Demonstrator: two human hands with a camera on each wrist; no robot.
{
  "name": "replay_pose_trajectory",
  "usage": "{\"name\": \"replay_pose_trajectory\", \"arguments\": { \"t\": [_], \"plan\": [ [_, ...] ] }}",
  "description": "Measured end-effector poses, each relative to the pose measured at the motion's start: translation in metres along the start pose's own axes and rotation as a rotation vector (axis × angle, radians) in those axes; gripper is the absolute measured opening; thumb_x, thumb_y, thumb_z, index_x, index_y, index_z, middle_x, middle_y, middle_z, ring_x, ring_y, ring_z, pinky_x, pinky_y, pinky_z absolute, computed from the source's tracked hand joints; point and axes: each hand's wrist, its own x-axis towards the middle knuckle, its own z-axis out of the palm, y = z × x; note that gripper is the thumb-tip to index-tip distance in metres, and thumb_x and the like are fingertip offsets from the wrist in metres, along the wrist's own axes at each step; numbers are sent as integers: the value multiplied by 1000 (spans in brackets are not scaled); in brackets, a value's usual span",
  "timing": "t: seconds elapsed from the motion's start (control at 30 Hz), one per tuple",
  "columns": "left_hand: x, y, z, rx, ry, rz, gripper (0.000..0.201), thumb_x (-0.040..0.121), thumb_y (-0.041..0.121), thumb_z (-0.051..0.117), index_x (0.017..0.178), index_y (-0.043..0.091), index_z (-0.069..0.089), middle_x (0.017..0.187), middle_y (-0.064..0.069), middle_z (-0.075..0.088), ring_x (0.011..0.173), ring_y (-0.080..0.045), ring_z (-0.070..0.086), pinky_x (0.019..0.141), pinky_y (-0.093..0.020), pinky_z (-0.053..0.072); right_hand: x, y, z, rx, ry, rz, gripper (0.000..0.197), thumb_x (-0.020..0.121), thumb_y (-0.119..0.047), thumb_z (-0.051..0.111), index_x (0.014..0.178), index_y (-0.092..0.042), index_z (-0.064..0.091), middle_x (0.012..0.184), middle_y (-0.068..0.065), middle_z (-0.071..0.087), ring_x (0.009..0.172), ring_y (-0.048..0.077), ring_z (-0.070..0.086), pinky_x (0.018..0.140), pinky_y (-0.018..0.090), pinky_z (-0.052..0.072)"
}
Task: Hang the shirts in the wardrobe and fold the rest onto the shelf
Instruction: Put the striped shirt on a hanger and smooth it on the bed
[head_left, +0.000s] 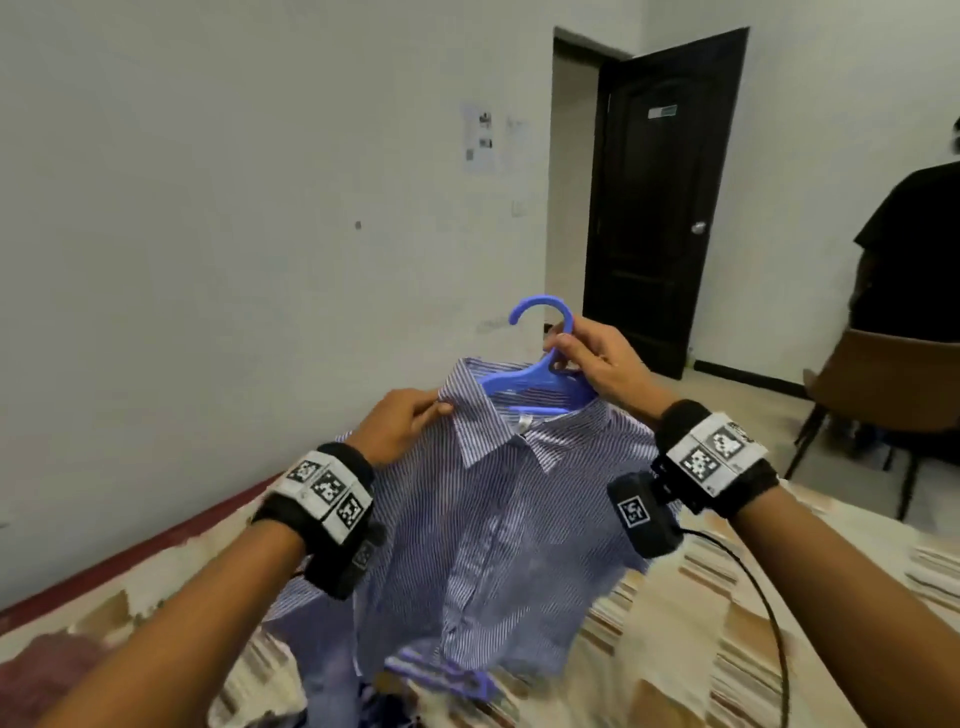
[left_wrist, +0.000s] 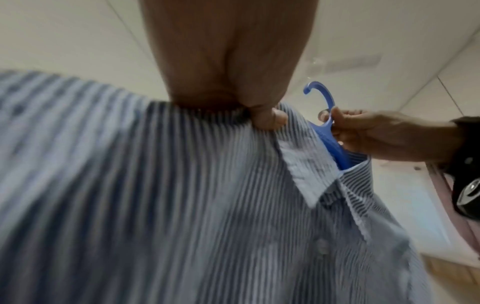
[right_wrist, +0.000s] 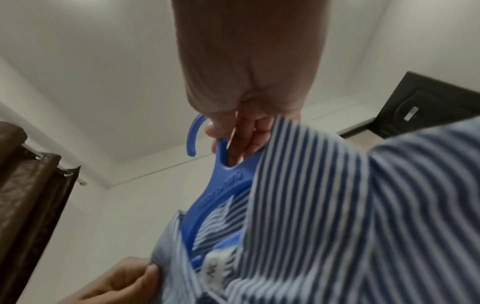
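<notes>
One striped shirt (head_left: 483, 519) is mostly on its blue hanger (head_left: 540, 376), held up over the bed (head_left: 701, 623). Our right hand (head_left: 597, 358) grips the hanger neck; left hand (head_left: 400, 421) pinches the collar. Wardrobe not in view, so hanging & folding the rest are, we judge, still to do.

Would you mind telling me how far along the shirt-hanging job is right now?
Done: the blue hanger sits inside the striped shirt collar. In hand: the right hand grips the hanger's neck, the left hand pinches the collar. Left: hanging it up; no wardrobe is in view.
</notes>
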Motion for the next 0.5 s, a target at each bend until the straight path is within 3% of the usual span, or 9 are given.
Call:
{"name": "replay_pose_trajectory", "arguments": {
  "t": [0.1,0.17,0.23,0.3,0.33,0.4,0.5],
  "plan": [
    [25,21,11,69,-241,-79,27,98,19,48,113,5,65,103,-13,67,89,-16,59,66,-19,38,-13,18,-39,-38,-18,4,15,98,-6,43,99,-6,57,85,-6,60,80,3,61,78,13,50],
    [38,43,28,-67,-326,-58,27,94,14,52,119,5,61,111,-11,66,88,1,60,75,-15,42,-16,30,-59,-17,24,-6,16,97,-4,43,102,2,57,84,-5,60,75,1,63,75,13,51],
    [52,68,52,-187,-255,-38,37,90,33,59,112,3,63,100,-4,68,82,3,61,73,-11,44,-12,42,-75,3,52,-39,16,97,-3,44,103,6,57,84,-2,62,75,4,66,74,19,54],
    [68,88,78,-130,-114,-82,59,81,59,48,83,2,63,72,-8,57,63,-11,50,59,-20,37,-6,55,-87,14,61,-66,13,96,-3,46,99,-1,59,83,3,66,78,17,69,75,27,56],
    [78,95,90,-92,-47,-120,57,84,59,46,69,6,56,64,-8,45,57,-14,40,54,-25,30,-3,61,-92,15,65,-80,12,96,-4,47,96,-5,59,82,2,67,77,16,69,75,26,56],
    [95,106,103,-45,42,-149,47,92,44,52,56,15,41,58,-5,33,52,-12,28,52,-28,20,4,70,-101,28,66,-116,13,96,-4,47,95,-10,58,81,1,68,75,10,69,73,22,56],
    [113,116,114,-69,94,-155,40,96,27,51,62,6,55,63,-8,37,56,-11,30,54,-27,23,12,81,-122,56,24,-105,12,96,-5,47,96,-9,58,85,11,70,76,9,69,73,21,55]
  ]
}}
